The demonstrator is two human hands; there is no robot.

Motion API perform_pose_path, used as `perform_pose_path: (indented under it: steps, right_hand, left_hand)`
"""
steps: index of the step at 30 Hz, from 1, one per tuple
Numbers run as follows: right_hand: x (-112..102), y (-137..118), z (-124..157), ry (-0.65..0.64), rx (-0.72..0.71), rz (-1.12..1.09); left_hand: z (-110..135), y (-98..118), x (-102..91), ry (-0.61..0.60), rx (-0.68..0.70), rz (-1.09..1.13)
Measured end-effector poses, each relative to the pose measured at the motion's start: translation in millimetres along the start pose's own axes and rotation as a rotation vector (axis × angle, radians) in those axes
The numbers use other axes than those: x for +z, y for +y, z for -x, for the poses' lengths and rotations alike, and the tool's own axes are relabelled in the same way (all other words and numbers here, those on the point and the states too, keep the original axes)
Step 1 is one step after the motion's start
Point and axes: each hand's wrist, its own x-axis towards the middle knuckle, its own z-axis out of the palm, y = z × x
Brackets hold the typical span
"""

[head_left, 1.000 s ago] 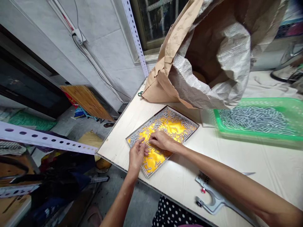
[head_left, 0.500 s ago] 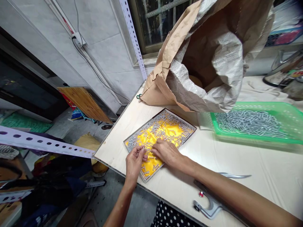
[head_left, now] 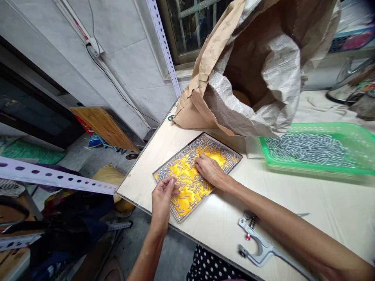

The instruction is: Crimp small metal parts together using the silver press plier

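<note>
Brown paper of the big sack (head_left: 263, 78) runs out past the upper edge, and its dark inside hides most of what it holds. The metal press pliers (head_left: 258, 249) at 5 o'clock from the tray are partly covered by the right forearm. On the pale desk (head_left: 293, 203) the shallow tray (head_left: 175, 156) is lined with yellow cloth (head_left: 181, 171) and strewn with small silver pins (head_left: 205, 141). At 3 o'clock from it, the green basket (head_left: 316, 168) holds a thick layer of similar pins. The left hand (head_left: 162, 193) is at the tray's 7 o'clock rim. Its grip is narrow, with the fingertips pinched together, but I cannot tell if a pin is between them. The right hand (head_left: 209, 169) lies flat on the cloth with its grip wide.
</note>
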Motion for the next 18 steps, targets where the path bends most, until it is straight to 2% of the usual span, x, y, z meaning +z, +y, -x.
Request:
perform_pose_path:
  steps: [5, 9, 14, 18]
  right_hand:
    - [0, 5, 8, 0.002, -0.048, -0.080]
    - [-2, 1, 11, 0.007, -0.101, -0.020]
    - [3, -37, 1, -0.076, -0.177, -0.003]
    - [14, -60, -7, -0.098, -0.142, -0.006]
  left_hand:
    - [-2, 2, -4.6, 0.037, -0.004, -0.011]
    - [1, 3, -1.0, 0.021, -0.008, -0.026]
    - [12, 8, 7.3, 0.005, 0.004, -0.039]
    - [19, 13, 4.1, -0.015, 0.040, -0.061]
